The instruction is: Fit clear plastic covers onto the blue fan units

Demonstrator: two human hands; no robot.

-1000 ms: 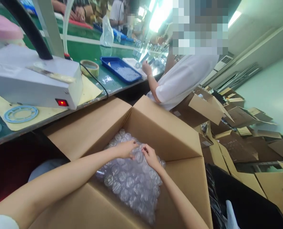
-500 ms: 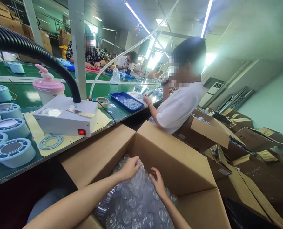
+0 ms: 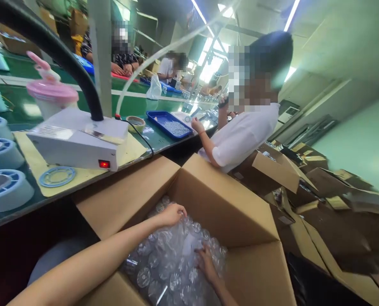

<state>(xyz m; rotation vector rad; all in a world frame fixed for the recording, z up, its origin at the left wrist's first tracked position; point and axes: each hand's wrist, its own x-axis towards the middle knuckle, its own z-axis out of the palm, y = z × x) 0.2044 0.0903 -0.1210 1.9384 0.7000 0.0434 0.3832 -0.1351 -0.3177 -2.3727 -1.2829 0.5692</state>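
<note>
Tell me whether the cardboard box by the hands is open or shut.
Open: the cardboard box has its flaps spread outward, and both hands reach in onto the clear plastic pieces inside.

We see a long green bench (image 3: 135, 106) under ceiling strip lights (image 3: 291, 15), a pale green wall (image 3: 358, 148) rising behind flattened cartons (image 3: 329, 187) heaped on the floor.

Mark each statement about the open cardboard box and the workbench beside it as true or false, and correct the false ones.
1. Both hands are inside the cardboard box. True.
2. The box holds a bag of clear round parts. True.
3. The left hand holds the tape roll. False: the roll lies on the bench; the hand grips the bag.
4. The white machine shows a red light. True.
5. The right hand rests on the blue tray. False: it is in the bag.
</note>
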